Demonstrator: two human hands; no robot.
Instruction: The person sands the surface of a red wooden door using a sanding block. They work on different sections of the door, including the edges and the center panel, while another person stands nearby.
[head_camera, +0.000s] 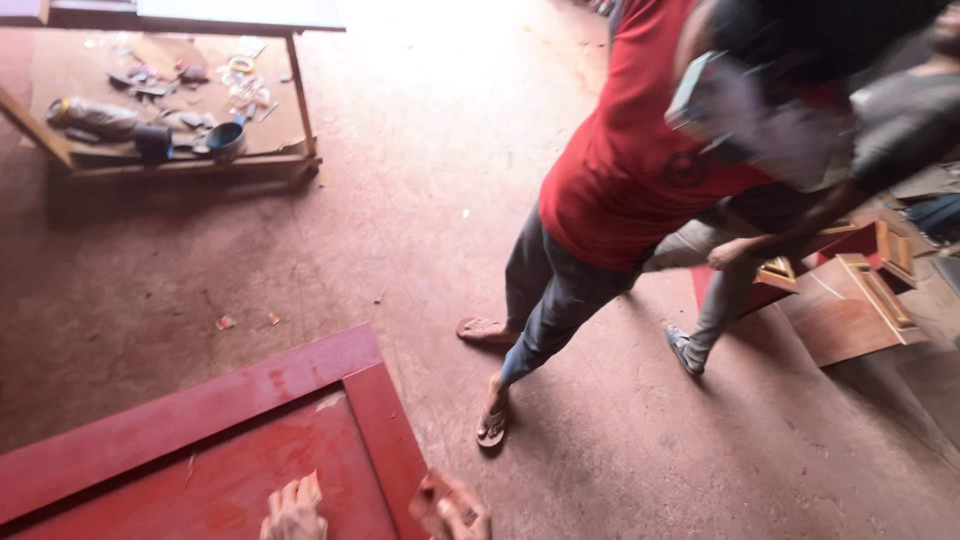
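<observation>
Left hand (293, 510) lying flat, fingers spread, on the sunken red panel of a door (200, 440) laid on the floor. Right hand (452, 508) just beside its frame edge, clenched around something small, unclear what. Door's long axis running up-left from both hands. Farther off: two people bending over wooden pieces (850, 300); a cluttered low bench (170, 110).

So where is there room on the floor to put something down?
Bare floor lies between the low wooden table and the red door panel. It is crowded on the right, where two people stand by stacked red panels.
</observation>
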